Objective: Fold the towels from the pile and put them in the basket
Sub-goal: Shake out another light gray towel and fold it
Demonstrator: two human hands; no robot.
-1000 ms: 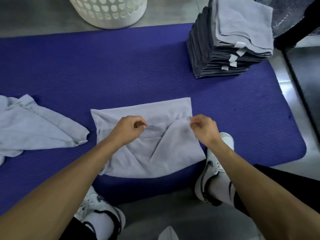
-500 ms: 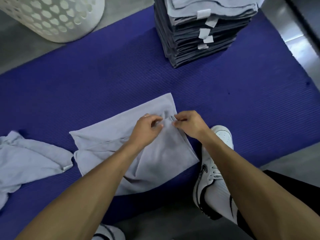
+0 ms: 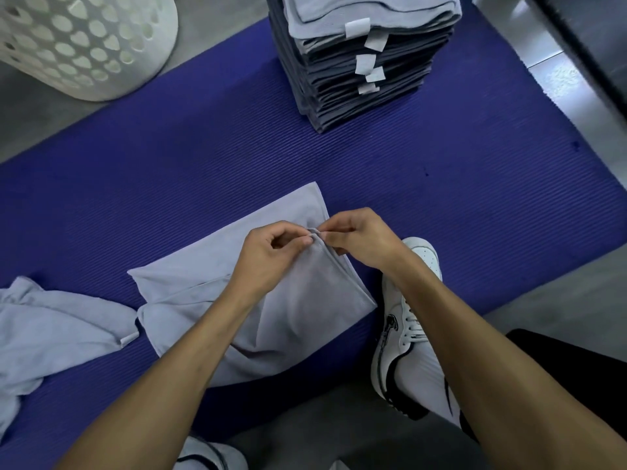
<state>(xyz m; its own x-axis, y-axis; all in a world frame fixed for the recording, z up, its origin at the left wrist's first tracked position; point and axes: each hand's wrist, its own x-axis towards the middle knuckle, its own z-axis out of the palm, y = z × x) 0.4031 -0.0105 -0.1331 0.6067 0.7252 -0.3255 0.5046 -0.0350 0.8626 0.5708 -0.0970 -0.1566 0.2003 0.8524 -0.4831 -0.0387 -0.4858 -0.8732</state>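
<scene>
A light grey towel lies partly folded on the purple mat in front of me. My left hand and my right hand meet at its right edge, each pinching the towel's cloth between thumb and fingertips. The tall pile of grey towels stands at the back of the mat, right of centre. The white perforated basket sits on the floor at the top left, its opening out of view.
A crumpled light grey towel lies on the mat at the left edge. My white and black shoe rests at the mat's near edge beside the towel. Grey floor surrounds the mat; a dark object borders the top right.
My hands came together from apart, now pinching the towel's right edge at one spot. The view shifted, so the pile and basket appear closer and higher in frame.
</scene>
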